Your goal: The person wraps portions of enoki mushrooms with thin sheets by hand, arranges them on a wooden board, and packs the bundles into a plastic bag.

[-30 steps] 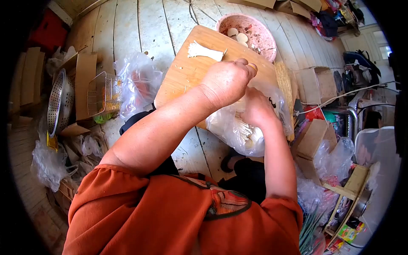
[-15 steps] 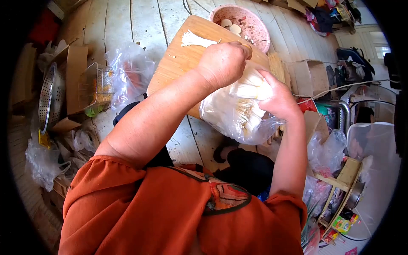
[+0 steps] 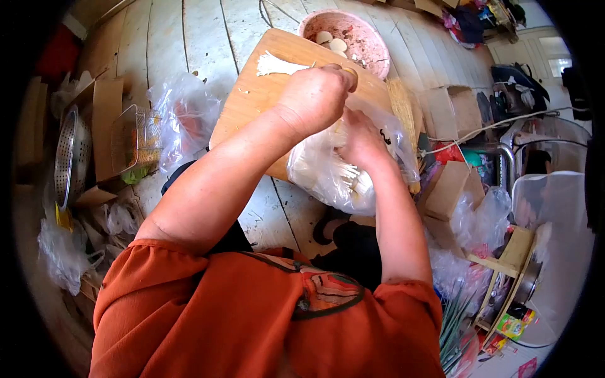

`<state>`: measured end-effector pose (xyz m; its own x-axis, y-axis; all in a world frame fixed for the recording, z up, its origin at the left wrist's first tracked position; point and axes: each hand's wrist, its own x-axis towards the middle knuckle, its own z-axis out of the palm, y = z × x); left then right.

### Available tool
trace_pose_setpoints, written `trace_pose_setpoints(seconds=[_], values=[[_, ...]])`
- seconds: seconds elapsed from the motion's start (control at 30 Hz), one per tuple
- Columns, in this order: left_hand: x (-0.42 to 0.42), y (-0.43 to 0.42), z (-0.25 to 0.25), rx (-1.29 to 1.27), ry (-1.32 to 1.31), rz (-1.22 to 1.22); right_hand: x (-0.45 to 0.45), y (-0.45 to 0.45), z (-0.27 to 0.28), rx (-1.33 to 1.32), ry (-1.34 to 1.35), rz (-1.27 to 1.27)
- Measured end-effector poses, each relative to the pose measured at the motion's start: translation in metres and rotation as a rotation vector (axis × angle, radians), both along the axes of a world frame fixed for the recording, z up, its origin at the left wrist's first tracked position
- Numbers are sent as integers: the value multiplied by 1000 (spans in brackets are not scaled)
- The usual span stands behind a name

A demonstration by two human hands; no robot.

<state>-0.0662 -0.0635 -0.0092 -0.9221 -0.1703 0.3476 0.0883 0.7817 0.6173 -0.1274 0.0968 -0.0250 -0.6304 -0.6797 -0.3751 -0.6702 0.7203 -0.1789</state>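
A clear plastic bag (image 3: 353,194) holds white thin-stemmed mushrooms (image 3: 318,165) over the near right part of a wooden board (image 3: 242,104). My left hand (image 3: 317,97) is closed in a fist at the bag's upper edge; what its fingers grip is hidden. Inside the bag's opening, my right hand (image 3: 364,140) reaches down onto the mushrooms, its fingertips out of sight. A separate white mushroom bunch (image 3: 277,65) lies on the board's far left part, beyond my left hand.
Behind the board stands a pink basin (image 3: 372,47) with pale round pieces. A straw brush (image 3: 403,113) lies along the board's right side. At left are a wire basket (image 3: 140,138), a plastic bag (image 3: 183,116) and a metal colander (image 3: 72,157). Cardboard boxes (image 3: 450,113) stand right.
My right hand has moved from the bag's right side, where its thumb and fingers were apart, leftward into the bag over the mushrooms. My left hand has stayed closed at the bag's edge.
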Motion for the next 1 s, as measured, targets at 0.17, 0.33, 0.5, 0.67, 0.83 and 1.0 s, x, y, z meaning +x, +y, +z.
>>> trace_pose_setpoints(seconds=[0.17, 0.33, 0.5, 0.67, 0.83, 1.0], values=[[-1, 2, 7, 24, -46, -20, -4, 8, 1, -40, -26, 40], [2, 3, 11, 13, -102, 5, 0, 12, 39, -70, -111, 13], [4, 2, 12, 5, -93, -5, 25, 9, 12, -142, -1, -78], [6, 4, 15, -36, -143, -50, 37, 18, -40, -128, 167, -35], [1, -5, 9, 52, -123, -113, 34, 18, -31, -194, 144, -61], [-27, -53, -21, 439, -90, 226, 39, 29, -8, -330, 66, -161]])
